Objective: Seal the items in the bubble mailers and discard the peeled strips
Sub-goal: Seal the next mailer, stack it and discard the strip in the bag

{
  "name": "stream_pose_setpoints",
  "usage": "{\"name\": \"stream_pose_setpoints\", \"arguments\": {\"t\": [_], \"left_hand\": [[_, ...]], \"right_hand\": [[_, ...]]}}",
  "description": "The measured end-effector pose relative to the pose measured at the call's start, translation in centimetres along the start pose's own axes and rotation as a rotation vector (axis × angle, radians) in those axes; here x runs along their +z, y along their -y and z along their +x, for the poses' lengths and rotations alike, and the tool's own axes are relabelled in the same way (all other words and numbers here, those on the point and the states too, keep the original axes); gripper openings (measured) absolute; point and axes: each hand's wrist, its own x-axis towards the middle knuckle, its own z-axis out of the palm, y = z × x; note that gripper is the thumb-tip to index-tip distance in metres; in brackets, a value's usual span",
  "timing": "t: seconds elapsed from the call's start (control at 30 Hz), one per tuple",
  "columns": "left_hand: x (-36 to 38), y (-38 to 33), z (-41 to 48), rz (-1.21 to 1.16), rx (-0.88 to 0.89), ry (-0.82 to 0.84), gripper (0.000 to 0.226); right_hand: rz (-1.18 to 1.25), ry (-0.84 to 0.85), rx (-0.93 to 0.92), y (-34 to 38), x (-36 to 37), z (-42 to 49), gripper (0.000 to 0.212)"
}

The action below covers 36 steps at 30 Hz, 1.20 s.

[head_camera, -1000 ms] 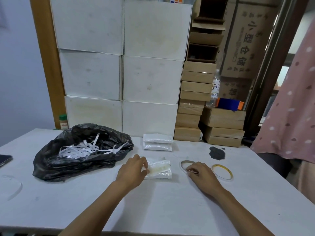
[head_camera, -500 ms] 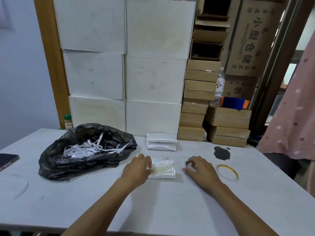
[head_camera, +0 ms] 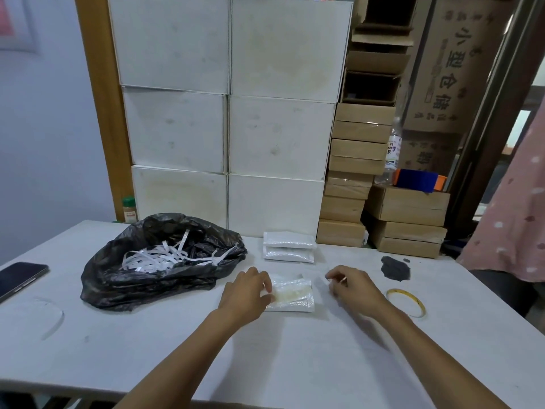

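White table [head_camera: 295, 364], left hand [head_camera: 244, 293] gripping bubble mailer [head_camera: 295, 294]

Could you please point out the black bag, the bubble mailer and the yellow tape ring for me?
black bag [head_camera: 132, 290]: head view, its front plastic wall.
bubble mailer [head_camera: 298, 304]: head view, its bare lower right part.
yellow tape ring [head_camera: 398, 290]: head view, its far rim.
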Motion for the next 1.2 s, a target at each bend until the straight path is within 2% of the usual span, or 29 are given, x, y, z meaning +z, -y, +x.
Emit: {"name": "stream_pose_setpoints", "arguments": {"t": [0.13, 0.2, 0.27, 0.33, 0.5, 0.6, 0.67, 0.83, 1.0, 1.07, 1.2], "left_hand": [[-0.2, -0.3, -0.3, 0.006, 0.015, -0.08, 0.013], [-0.2, -0.5, -0.4, -0.105, 0.014, -0.076, 0.008], [0.0, -0.7, -0.6, -0.245, -0.024, -0.018, 0.019], [0.1, -0.6, -0.8, -0.359, -0.081, -0.008, 0.03], [-0.5, -0.2, -1.1, -0.479, -0.125, 0.045, 0.034], [-1.4, -0.2, -1.0, -0.596, -0.187, 0.079, 0.019], [-1.9, -0.1, -0.8, -0.637, -0.227, 0.1, 0.01], [-2.2, 0.5, -0.7, -0.712, -0.163, 0.141, 0.02], [-2.4, 0.8, -0.6, -0.678, -0.169, 0.163, 0.019], [-2.4, 1.1, -0.6, -0.621, -0.185, 0.138, 0.02], [-2.0, 1.0, -0.2, -0.625, -0.224, 0.108, 0.02]], "right_hand": [[0.174, -0.013, -0.184, 4.8, -2.3, -0.9, 0.015], [0.249, 0.042, -0.263, 7.4, -2.6, -1.3, 0.01], [0.265, 0.121, -0.308, 9.3, -1.9, -1.6, 0.008], [0.256, 0.169, -0.327, 10.0, -0.8, -1.5, 0.008], [0.24, 0.244, -0.317, 9.7, 1.2, -1.6, 0.01], [0.232, 0.249, -0.313, 9.7, 1.7, -1.6, 0.011], [0.167, 0.234, -0.321, 10.0, 1.7, -1.3, 0.011], [-0.083, 0.208, -0.365, 10.6, 1.4, -1.4, 0.016], [-0.535, 0.104, -0.573, 11.2, 0.3, -1.8, 0.019], [-0.607, 0.08, -0.66, 11.1, -0.1, -2.1, 0.025], [-0.724, 0.132, -0.686, 10.6, 0.2, -2.9, 0.029]]}}
